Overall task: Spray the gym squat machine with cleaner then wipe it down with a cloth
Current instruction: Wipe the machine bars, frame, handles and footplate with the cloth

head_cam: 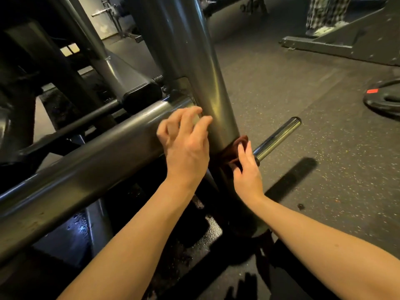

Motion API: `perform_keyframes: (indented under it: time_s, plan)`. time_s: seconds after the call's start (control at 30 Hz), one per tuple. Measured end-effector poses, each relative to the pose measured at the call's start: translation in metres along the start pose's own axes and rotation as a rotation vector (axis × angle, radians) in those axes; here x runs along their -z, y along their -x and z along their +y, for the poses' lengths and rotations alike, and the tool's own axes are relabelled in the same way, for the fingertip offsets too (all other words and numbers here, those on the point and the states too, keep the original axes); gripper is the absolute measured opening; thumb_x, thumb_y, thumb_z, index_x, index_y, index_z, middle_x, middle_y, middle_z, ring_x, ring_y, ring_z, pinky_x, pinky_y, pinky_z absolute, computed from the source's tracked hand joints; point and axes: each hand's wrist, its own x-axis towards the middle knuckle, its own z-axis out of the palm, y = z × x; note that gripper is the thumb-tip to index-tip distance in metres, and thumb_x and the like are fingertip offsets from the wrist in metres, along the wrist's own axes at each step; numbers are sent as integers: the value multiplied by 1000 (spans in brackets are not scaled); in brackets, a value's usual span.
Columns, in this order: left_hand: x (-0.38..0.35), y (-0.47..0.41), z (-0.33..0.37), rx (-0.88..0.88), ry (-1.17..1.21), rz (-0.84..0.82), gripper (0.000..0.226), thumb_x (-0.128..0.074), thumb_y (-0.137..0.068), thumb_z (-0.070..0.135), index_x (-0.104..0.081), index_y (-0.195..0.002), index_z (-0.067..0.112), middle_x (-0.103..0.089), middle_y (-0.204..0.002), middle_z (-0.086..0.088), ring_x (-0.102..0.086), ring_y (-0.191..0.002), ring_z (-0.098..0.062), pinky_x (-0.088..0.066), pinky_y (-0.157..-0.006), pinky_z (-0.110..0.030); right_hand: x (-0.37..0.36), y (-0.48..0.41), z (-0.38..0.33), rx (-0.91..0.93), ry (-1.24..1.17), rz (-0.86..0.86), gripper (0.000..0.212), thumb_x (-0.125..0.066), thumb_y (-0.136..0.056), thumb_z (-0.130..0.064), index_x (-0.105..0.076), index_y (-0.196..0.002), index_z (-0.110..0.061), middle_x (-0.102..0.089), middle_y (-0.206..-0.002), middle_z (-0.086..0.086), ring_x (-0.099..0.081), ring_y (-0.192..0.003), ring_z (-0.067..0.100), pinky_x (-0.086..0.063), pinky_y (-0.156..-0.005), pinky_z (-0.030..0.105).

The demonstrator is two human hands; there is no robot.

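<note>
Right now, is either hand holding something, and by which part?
The right hand grips the dark red cloth by a bunched fold, against the upright post. The left hand holds nothing.

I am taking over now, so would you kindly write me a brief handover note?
Left grip: loosely curled, empty, at the joint of the grey horizontal steel tube and the grey upright steel post.
Right grip: holds the dark red cloth against the post low down, beside the chrome peg.
Spray bottle: not in view.
Left to do: wipe the post and tube; progress unclear.
</note>
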Motion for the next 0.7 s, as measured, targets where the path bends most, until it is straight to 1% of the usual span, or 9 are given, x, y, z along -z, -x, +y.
perform_keyframes:
  time_s: [0.1,0.2,0.33,0.37,0.47,0.53,0.57,0.63,0.7]
  plan:
    - [11,-15,-14,187,-101,-92,50,-67,-88,18,-59,-137,20,-49,-146,-6,-35,-135,-27,-23,-113,-46,-5,14,5,-30,-15,-16,66,-49,-105,-5,-24,-163,-24,2,-173,2,-5,-159,26,-22,-127,49]
    - [15,-27,-30,267,-133,-125,51,-76,-87,19,-59,-135,17,-51,-138,-5,-39,-130,-29,-31,-111,-51,-4,-8,-33,135,-93,85,61,-50,-101,1,-38,-158,-17,-5,-172,10,-3,-159,30,-18,-128,46]
    - [10,-27,-34,278,-143,-90,46,-75,-88,20,-60,-131,18,-51,-135,-5,-38,-128,-28,-30,-110,-48,4,-57,-79,384,-129,235,65,-54,-92,12,-49,-152,-11,-17,-169,19,-10,-157,41,-14,-125,19]
    - [8,-26,-34,278,-136,-78,46,-74,-88,21,-60,-131,18,-51,-136,-5,-35,-129,-26,-29,-110,-47,5,-63,-80,433,-113,249,65,-55,-92,13,-49,-152,-11,-17,-169,20,-10,-157,42,-13,-124,16]
    - [5,-23,-35,289,-97,-57,42,-72,-90,20,-61,-130,18,-50,-138,-6,-28,-130,-24,-14,-106,-28,-3,-53,-47,476,-6,235,65,-57,-96,6,-43,-156,-13,-9,-170,15,-2,-158,39,-5,-125,18]
    - [4,-22,-36,301,-83,-52,39,-72,-89,19,-62,-127,18,-50,-138,-7,-26,-129,-24,-3,-99,-13,-16,-25,-10,382,45,210,71,-59,-95,7,-37,-159,-15,1,-171,11,4,-159,35,0,-126,20]
    - [4,-22,-37,299,-80,-50,39,-72,-89,19,-62,-127,18,-50,-138,-7,-25,-129,-23,-3,-100,-12,-23,-10,6,320,70,182,76,-59,-94,10,-33,-161,-16,5,-171,9,6,-159,33,-2,-127,23]
    - [3,-22,-37,288,-84,-56,39,-71,-89,19,-62,-127,18,-50,-138,-7,-25,-129,-22,-12,-109,-23,-32,13,24,193,100,89,80,-56,-96,9,-25,-163,-21,13,-171,7,12,-159,31,-16,-129,40]
    - [2,-22,-37,288,-85,-62,39,-71,-89,20,-61,-127,18,-49,-138,-7,-24,-129,-22,-17,-108,-32,-29,14,19,125,46,41,73,-50,-101,3,-22,-164,-23,13,-172,6,13,-159,28,-23,-126,51]
